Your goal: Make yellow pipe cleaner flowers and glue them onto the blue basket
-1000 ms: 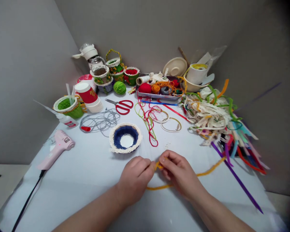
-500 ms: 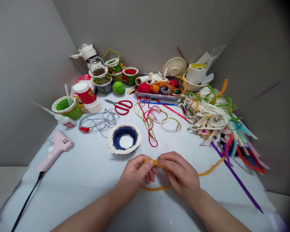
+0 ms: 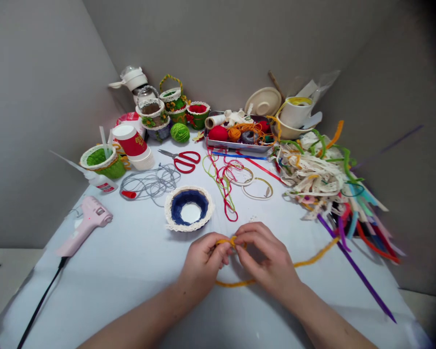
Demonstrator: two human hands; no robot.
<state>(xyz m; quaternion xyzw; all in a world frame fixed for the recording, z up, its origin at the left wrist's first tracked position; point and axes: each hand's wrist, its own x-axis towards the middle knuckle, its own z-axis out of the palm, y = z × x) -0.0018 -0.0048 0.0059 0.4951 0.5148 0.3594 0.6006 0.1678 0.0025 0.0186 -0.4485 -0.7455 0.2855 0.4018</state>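
Between thumb and fingers, my left hand (image 3: pixel 202 261) pinches one end of a looped, twisted piece of yellow pipe cleaner (image 3: pixel 233 240). My right hand (image 3: pixel 267 257) grips the other end of that piece with its fingertips, close beside the left. A long yellow strand (image 3: pixel 318 255) of the same fuzzy kind lies on the table, passing under my right hand and out below the left. Whether it joins the held piece is hidden by my fingers. Just beyond my hands sits a small dark blue basket (image 3: pixel 189 209) with a white lace rim.
A pink glue gun (image 3: pixel 85 225) lies at left, its cord trailing forward. Red-handled scissors (image 3: pixel 185 161), grey cord (image 3: pixel 150 182) and paper cups (image 3: pixel 132 145) are farther back. Behind stands a metal tray (image 3: pixel 240 144) of yarn. Lace and pipe cleaners (image 3: pixel 312 169) pile up at right.
My left hand has turned from back-up, fingers curled over, to thumb facing me, showing more of the yellow piece. My right fingers have shifted their pinch on it. Surrounding things stay put.
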